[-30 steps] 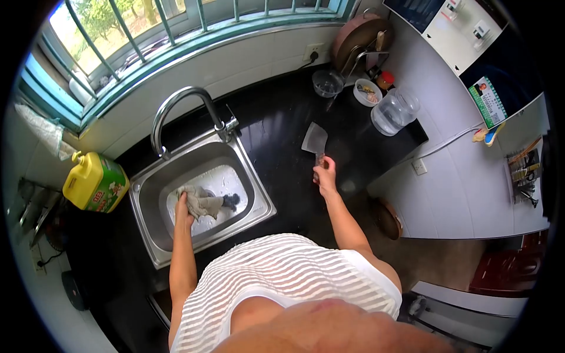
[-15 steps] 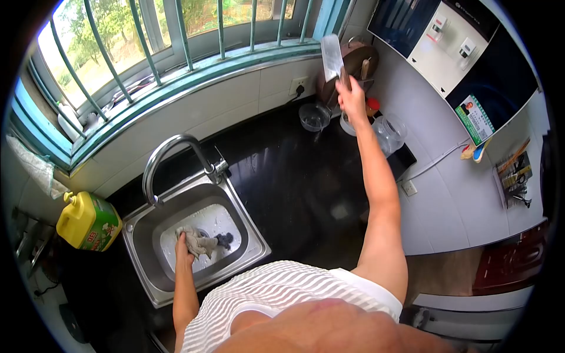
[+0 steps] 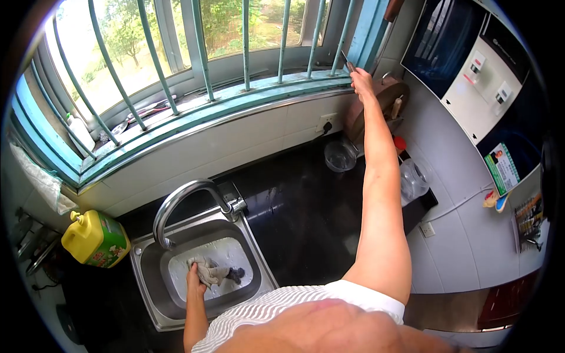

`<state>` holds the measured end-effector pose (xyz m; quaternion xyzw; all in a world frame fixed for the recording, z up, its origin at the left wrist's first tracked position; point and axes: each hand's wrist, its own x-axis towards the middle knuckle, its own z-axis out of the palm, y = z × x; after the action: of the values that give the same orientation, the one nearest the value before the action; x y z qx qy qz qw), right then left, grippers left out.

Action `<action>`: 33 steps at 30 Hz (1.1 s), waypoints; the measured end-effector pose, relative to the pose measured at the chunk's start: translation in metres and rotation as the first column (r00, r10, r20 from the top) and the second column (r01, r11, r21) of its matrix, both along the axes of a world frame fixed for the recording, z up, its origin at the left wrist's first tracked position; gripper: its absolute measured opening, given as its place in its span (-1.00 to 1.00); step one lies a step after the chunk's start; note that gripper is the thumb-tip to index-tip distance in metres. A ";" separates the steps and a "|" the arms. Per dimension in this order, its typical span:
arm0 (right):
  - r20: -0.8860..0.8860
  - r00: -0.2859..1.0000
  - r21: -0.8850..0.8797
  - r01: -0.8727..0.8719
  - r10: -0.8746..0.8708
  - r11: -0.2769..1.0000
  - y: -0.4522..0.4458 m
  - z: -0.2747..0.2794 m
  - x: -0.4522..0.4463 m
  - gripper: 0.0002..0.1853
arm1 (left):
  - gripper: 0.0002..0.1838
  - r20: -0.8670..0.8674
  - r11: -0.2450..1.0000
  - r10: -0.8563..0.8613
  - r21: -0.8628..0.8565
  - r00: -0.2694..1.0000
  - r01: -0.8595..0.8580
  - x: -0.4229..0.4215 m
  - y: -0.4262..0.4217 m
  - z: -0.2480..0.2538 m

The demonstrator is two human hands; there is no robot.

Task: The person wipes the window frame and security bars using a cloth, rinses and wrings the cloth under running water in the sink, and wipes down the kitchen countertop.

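Note:
In the sink [image 3: 154, 272], my left hand [image 3: 195, 280] is closed on a greyish cloth [image 3: 209, 272]. A dark, bunched scrubber [image 3: 236, 275] lies against the cloth's right end. My right arm stretches far forward, and my right hand [image 3: 363, 83] grips the handle of a cleaver [image 3: 347, 60]. Its blade is turned nearly edge-on, so little of it shows, in front of the blue window frame. Just beneath that hand stands a round wooden chopping board [image 3: 385, 100], leaning at the wall.
A curved chrome faucet [image 3: 182, 191] arches over the sink. To its left stands a yellow detergent jug [image 3: 97, 240]. A clear bowl [image 3: 341, 156] and a clear jar [image 3: 414, 181] sit at the back of the black counter [image 3: 300, 229]. Window bars [image 3: 246, 47] run along the wall.
My right hand has moved the cleaver forward to the window frame's edge, and the blade has turned from flat to edge-on. My left hand stays on the cloth. The view has shifted.

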<state>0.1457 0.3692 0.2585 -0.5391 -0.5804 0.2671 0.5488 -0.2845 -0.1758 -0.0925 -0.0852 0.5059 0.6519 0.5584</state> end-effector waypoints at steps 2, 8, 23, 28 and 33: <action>-0.010 1.000 0.010 0.004 -0.004 1.000 0.016 -0.010 0.001 -0.61 | -0.66 -0.016 1.000 0.010 -0.029 1.000 -0.010 0.005 0.002 0.007; 0.466 0.880 0.075 0.065 -0.093 0.995 0.059 -0.032 0.013 -0.54 | -0.64 -0.007 0.996 0.017 -0.091 1.000 -0.017 0.014 0.012 0.016; 0.489 0.864 0.104 0.077 -0.118 0.992 0.059 -0.006 0.005 -0.59 | -0.65 0.060 0.999 -0.020 -0.046 0.998 0.023 0.005 0.020 -0.004; 0.338 0.941 0.179 -0.073 0.008 0.981 0.073 -0.027 0.013 -0.61 | -0.66 0.036 0.998 -0.016 -0.068 0.999 0.018 0.008 0.020 0.001; 0.594 0.801 0.123 0.003 -0.076 0.992 0.071 -0.023 0.016 -0.61 | -0.66 -0.022 0.996 -0.017 -0.093 1.000 0.015 0.011 0.022 0.002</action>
<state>0.1621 0.4399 0.2354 -0.5749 -0.7267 0.0381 0.3741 -0.2737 -0.1536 -0.0910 -0.0993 0.5428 0.6241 0.5532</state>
